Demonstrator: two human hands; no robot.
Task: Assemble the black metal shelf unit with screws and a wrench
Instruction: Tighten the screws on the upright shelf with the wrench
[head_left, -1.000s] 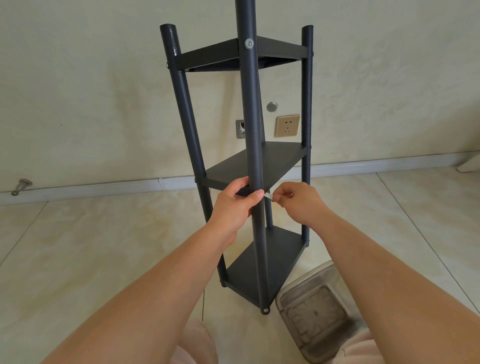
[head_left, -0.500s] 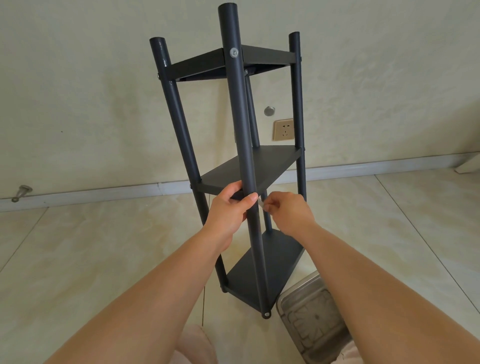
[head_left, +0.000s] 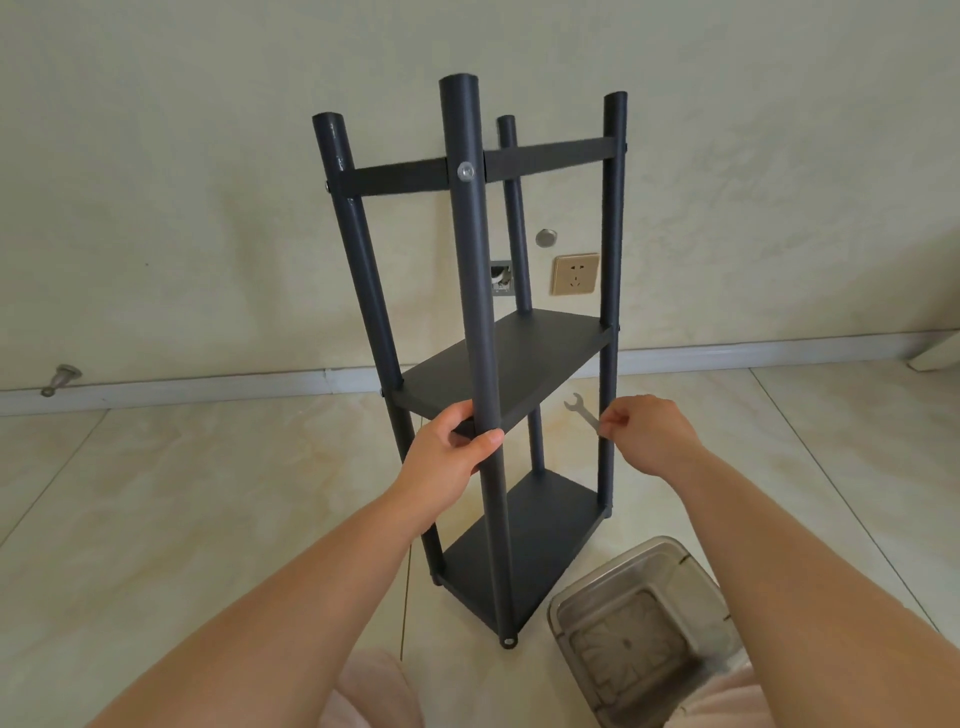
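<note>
The black metal shelf unit (head_left: 475, 291) stands upright on the tiled floor, with its four round posts and three shelves joined. A silver screw head (head_left: 465, 171) shows on the near post at the top shelf. My left hand (head_left: 451, 451) grips the near post and the front corner of the middle shelf (head_left: 530, 358). My right hand (head_left: 649, 432) is to the right of the unit, away from the post, and pinches a small flat silver wrench (head_left: 582, 410) whose open jaw points up and left.
A clear plastic container (head_left: 644, 629) sits on the floor at the lower right, beside the unit's base. A wall with a socket (head_left: 574, 274) and a skirting board stands close behind. A door stop (head_left: 61, 378) sticks out at the left. My knees show at the bottom edge.
My right hand has drawn back to the right, off the near post, carrying the wrench into plain sight. The view has dropped, so the posts' tops now show. My left hand keeps its grip.
</note>
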